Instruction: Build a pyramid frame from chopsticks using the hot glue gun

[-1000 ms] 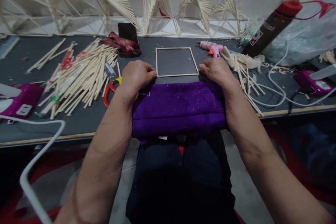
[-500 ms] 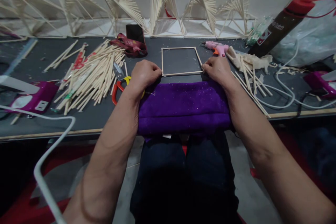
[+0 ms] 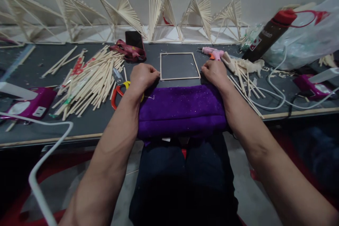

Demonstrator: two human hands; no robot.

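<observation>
A four-sided frame of thin wooden sticks (image 3: pixel 180 78) lies flat on the dark table. Beside its near left corner is my left hand (image 3: pixel 143 76), thumb and fingers pressed together; anything between the fingertips is too small to see. My right hand (image 3: pixel 215 73) is closed just off the near right corner, with a small gap to the frame, and its fingertips also hide whatever may be there. Both wrists rest by the sides of a folded purple cloth (image 3: pixel 182 104) at the table's front edge.
Scissors (image 3: pixel 119 90) and a pile of sticks (image 3: pixel 92 81) lie left. A pink glue gun (image 3: pixel 214 52), a dark bottle (image 3: pixel 267 39) and cables are right. Stick models (image 3: pixel 197 16) line the wall. A phone (image 3: pixel 134 39) lies behind a red strap (image 3: pixel 129 51).
The view has tilted up and shifted slightly. My right hand has come away a little from the frame's near right corner; the left stays close to its corner.
</observation>
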